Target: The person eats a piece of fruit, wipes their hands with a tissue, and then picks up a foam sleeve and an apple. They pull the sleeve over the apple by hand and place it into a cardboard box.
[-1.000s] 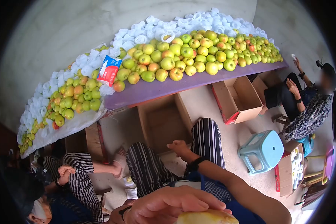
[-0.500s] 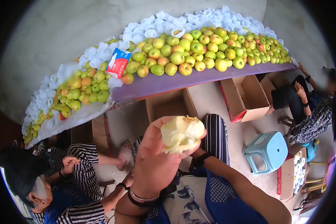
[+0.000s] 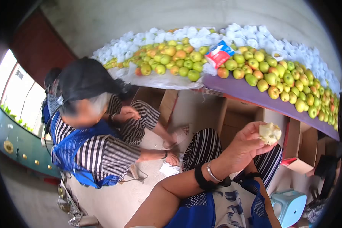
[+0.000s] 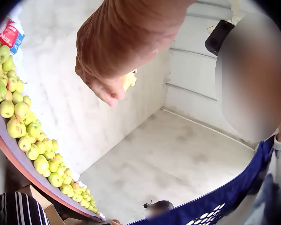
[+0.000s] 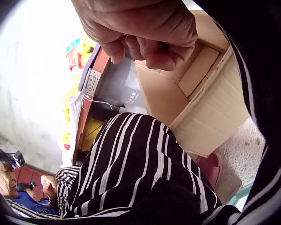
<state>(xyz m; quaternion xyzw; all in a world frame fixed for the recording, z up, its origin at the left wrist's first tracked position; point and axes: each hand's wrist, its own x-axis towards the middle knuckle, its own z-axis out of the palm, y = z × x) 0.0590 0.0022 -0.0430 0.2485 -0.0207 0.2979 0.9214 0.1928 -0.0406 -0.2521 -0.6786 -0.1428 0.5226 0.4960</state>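
Note:
My left hand (image 3: 244,146) holds a bitten apple (image 3: 270,133) up in front of me, its pale flesh bared and uneven. A bit of that apple (image 4: 129,80) shows past the left hand (image 4: 124,42) in the left wrist view. In the right wrist view my right hand (image 5: 140,30) hangs near my knee with loosely curled fingers and holds nothing. The left hand hides most of the right one in the head view. Beyond them, green and reddish apples (image 3: 288,79) are heaped along a purple-covered table (image 3: 250,94).
White foam nets (image 3: 250,36) lie behind the heap, with a red-and-blue packet (image 3: 219,54) on the apples. Cardboard boxes (image 3: 304,146) stand under the table edge. A seated person in a black cap (image 3: 85,81) is close on my left. A blue stool (image 3: 290,205) stands to the right.
The head view has turned left, bringing the seated neighbour closer in. My left hand rose from low near my body with the apple, then moved farther right in view.

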